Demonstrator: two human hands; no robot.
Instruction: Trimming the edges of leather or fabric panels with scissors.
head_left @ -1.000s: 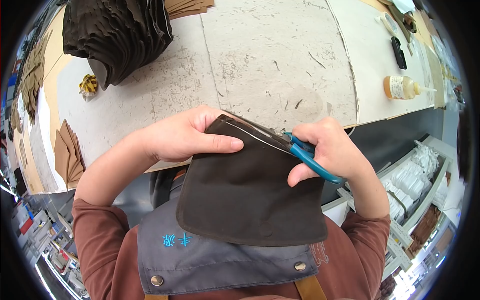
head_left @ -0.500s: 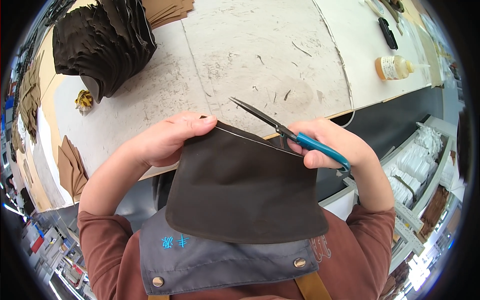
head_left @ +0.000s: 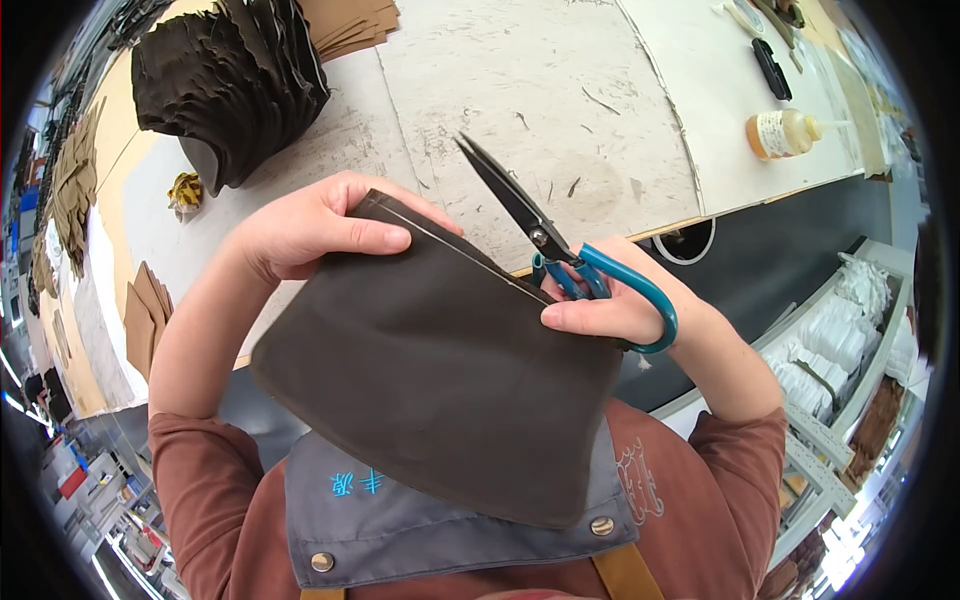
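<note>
A dark brown flat piece (head_left: pixel 430 380) with rounded lower corners and a pale line along its top edge is held over my grey apron. My left hand (head_left: pixel 330 220) pinches its upper-left corner, thumb on top, fingers behind. My right hand (head_left: pixel 610 305) holds black-bladed scissors with teal handles (head_left: pixel 630 275) and presses its thumb on the piece’s upper-right edge, fingers partly hidden. The blades point up and left above the piece, apart from it, their tips over the worktable.
The worktable (head_left: pixel 510 70) carries a thick dark stack (head_left: pixel 225 95), brown sheets (head_left: pixel 150 320) at left, a yellow-black scrap (head_left: pixel 185 195), an amber bottle (head_left: pixel 780 132) and a black tool (head_left: pixel 770 70). A rack with white bundles (head_left: pixel 830 340) stands lower right.
My left hand has risen with the piece’s left end, tilting it. The scissor blades have swung away from the edge and now angle more steeply upward.
</note>
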